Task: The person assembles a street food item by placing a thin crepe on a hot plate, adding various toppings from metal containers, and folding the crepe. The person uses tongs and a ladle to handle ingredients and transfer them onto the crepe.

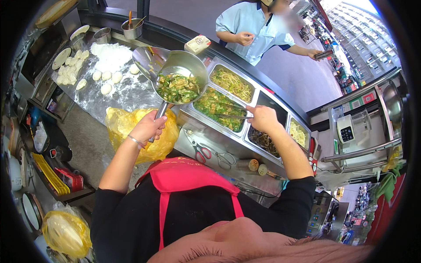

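Observation:
My left hand (150,129) grips the handle of a steel saucepan (202,70), tilted so its inside shows chopped greens with egg (179,87). My right hand (263,118) holds metal tongs (232,111), whose tips are in the green filling (213,107) of a rectangular steel pan in the counter. The saucepan is at the left end of these pans, over a metal bowl (144,60). Around the tongs are pans of shredded yellowish strips (232,83), dark shreds (263,141) and pale shreds (298,133).
Flour (110,56) and dough balls (106,88) lie on the steel worktop. A yellow plastic bag (141,131) hangs at its edge. Red-handled scissors (200,153) and grey-handled scissors (225,160) lie near my body. Across the counter stands a person (255,36) holding a phone, near a tissue pack (197,44).

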`<move>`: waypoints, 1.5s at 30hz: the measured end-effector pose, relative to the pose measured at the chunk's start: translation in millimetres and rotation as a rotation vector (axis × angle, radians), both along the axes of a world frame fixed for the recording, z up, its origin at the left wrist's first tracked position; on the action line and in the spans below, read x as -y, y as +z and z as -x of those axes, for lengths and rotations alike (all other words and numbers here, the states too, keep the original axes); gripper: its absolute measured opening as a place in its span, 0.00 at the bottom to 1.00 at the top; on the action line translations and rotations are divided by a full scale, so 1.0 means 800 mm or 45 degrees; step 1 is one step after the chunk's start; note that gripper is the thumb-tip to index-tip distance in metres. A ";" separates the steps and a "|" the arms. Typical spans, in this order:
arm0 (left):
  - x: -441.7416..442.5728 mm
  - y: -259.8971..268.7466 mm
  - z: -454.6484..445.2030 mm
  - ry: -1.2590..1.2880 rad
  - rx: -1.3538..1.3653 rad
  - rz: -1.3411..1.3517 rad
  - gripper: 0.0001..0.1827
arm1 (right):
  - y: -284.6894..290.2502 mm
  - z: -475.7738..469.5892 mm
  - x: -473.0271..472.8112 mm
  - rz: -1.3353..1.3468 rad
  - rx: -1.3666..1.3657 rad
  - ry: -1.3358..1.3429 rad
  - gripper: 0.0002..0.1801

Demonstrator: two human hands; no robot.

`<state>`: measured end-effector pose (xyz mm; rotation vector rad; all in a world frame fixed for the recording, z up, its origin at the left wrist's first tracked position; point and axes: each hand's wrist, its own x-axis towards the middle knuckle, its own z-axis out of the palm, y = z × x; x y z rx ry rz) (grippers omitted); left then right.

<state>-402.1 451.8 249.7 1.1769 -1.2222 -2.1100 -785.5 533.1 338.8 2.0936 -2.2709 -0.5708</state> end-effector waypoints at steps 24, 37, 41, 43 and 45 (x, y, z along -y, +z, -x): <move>-0.035 0.020 0.074 -0.130 -0.048 0.040 0.09 | 0.091 -0.008 0.024 0.688 0.009 0.561 0.22; -0.044 0.021 0.076 -0.109 0.014 0.145 0.09 | 0.106 0.006 0.005 0.918 -0.360 0.930 0.25; -0.046 0.023 0.075 -0.074 -0.032 0.030 0.09 | 0.103 0.010 0.001 0.859 -0.258 0.885 0.24; -0.046 0.025 0.073 -0.092 -0.026 0.063 0.09 | 0.098 0.014 -0.001 0.785 -0.077 0.703 0.24; -0.049 0.026 0.070 -0.086 -0.073 0.043 0.09 | 0.090 0.018 -0.017 0.740 0.238 0.462 0.24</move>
